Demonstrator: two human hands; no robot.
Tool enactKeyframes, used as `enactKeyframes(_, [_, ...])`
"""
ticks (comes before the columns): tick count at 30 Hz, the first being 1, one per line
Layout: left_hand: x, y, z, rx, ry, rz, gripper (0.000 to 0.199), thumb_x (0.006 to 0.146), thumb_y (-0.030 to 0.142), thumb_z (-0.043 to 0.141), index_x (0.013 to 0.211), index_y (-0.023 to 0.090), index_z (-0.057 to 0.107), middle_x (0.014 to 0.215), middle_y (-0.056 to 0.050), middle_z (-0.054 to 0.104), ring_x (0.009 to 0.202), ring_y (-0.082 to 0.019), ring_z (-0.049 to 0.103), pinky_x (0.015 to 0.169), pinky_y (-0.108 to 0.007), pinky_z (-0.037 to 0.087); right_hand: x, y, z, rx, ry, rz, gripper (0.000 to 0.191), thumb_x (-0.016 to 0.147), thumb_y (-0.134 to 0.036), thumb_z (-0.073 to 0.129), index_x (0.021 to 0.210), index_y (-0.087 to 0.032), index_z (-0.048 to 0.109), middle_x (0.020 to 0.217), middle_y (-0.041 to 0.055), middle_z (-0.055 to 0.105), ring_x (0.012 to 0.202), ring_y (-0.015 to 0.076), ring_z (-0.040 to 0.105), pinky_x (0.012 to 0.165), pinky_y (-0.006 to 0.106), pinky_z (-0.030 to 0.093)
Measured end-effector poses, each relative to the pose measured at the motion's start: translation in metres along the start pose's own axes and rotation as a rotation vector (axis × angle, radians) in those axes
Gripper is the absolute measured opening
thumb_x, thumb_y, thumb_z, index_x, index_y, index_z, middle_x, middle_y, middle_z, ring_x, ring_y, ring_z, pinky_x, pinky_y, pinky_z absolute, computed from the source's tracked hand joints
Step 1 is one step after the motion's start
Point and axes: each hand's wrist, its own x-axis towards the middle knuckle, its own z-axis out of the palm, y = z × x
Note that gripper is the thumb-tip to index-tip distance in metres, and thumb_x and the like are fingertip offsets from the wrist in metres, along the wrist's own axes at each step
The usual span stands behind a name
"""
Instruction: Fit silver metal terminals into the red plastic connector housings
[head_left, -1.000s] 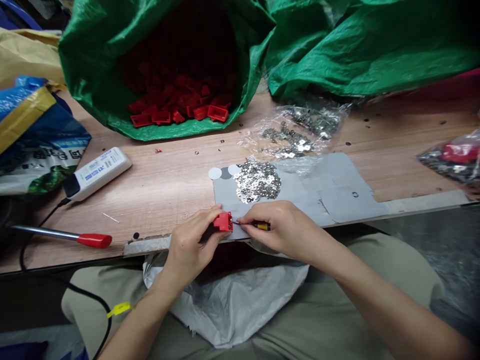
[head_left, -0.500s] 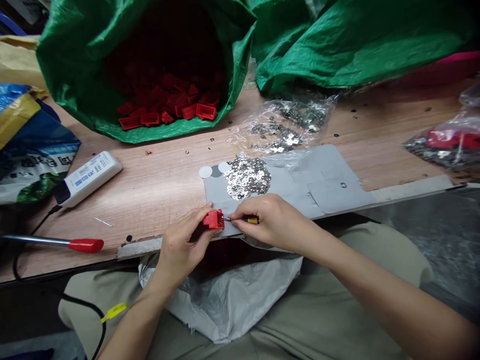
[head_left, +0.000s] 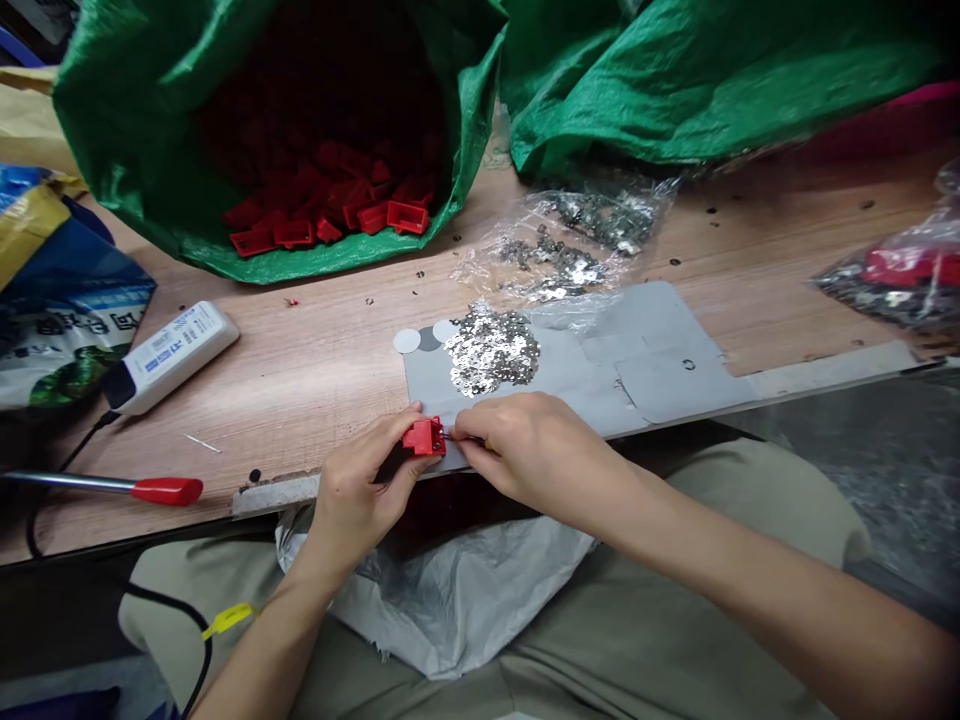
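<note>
A small red plastic part is pinched in the grip of the left hand at the near edge of the counter, roughly at the centre of the view. The grip of the right hand is pressed together around a thin tool, of which only a short metal tip is seen, touching the part at its 3 o'clock side; the handle is hidden under the fingers. Both hands rest over the front edge of a grey sheet laid on the counter. At 12 o'clock from the part, near it on the sheet, a heap of small shiny metal pieces is spread, with pale round discs just beside it at 9 o'clock. Further off at 1 o'clock a clear plastic bag holding more metal pieces is seen. At 11 o'clock, well apart, a green sack lies open on its side, with many red parts inside. At 9 o'clock from the hands a white adapter block and a red-handled screwdriver lie on the counter. A white plastic bag is spread over the lap below the hands.
</note>
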Motion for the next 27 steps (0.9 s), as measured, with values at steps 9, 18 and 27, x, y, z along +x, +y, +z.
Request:
enactKeyframes(9, [0.0,0.002,0.0,0.014,0.025,0.004,0.034,0.089,0.023,0.071,0.122,0.016,0.068,0.118,-0.01,0.076,0.105,-0.023,0.075,0.096,-0.031,0.061,0.003,0.004,0.001,0.203,0.01,0.014,0.012,0.087,-0.006,0.068,0.081,-0.015,0.072,0.074,0.0025,0.071,0.068,0.0167,0.061,0.062,0.026,0.033])
enactKeyframes(18, [-0.001,0.001,0.003,-0.017,0.041,-0.039,0.033,0.089,0.024,0.071,0.122,0.018,0.068,0.118,-0.008,0.076,0.105,-0.023,0.075,0.095,-0.034,0.061,-0.002,0.012,0.005,0.361,0.092,-0.001,0.013,0.087,-0.004,0.069,0.081,-0.014,0.073,0.068,-0.0023,0.068,0.061,0.011,0.056,0.06,0.022,0.033])
enactKeyframes(27, [0.0,0.0,0.002,-0.03,0.035,-0.004,0.034,0.088,0.019,0.072,0.122,0.015,0.067,0.118,-0.01,0.076,0.106,-0.021,0.074,0.097,-0.031,0.06,0.001,0.012,0.006,0.331,0.072,0.01,0.014,0.088,-0.005,0.068,0.078,-0.015,0.07,0.067,-0.0017,0.065,0.062,0.0127,0.056,0.061,0.024,0.033])
